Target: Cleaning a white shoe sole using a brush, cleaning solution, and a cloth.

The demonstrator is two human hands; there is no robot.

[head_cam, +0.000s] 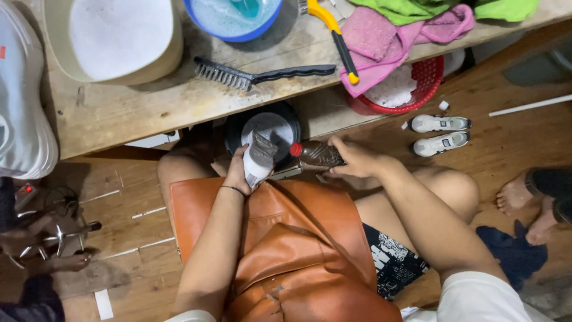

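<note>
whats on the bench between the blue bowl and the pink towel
In the head view, a yellow-handled tool lies between the blue bowl and the pink towel.

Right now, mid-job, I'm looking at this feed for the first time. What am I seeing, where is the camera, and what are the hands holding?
There is no machine here: a person works with two bare hands, and the one picture comes from a camera on their head, looking down over their lap and an orange-brown apron. The left hand holds a grey and white shoe upright. The right hand grips a dark bottle with a red cap, lying sideways with the cap toward the shoe. Ahead is a wooden bench with a black brush, a blue bowl of soapy water, a cream basin, a yellow-handled tool and pink cloths. A pair of white shoes sits on the floor.
</note>
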